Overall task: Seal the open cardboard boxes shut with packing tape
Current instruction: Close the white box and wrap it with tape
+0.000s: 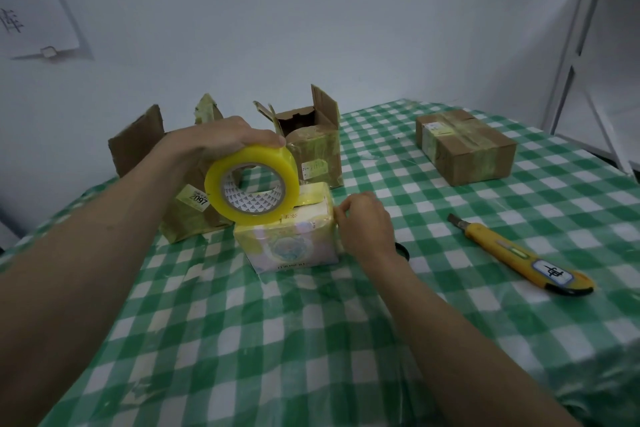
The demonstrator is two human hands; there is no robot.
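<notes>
Packing tape roll, yellowish clear, patterned core, on a small pale box mid-table; green-white checked cloth, pale wall, white rack right. Left hand grips roll from above. Right hand pinches tape at box's right edge.

yellowish tape roll atop pale box

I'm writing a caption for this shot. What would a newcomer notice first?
The big yellow tape roll, gripped from above by the left hand, sits over a small pale box at the centre. The right hand pinches at that box's right edge. A yellow utility knife lies to the right on the green checked tablecloth.
</notes>
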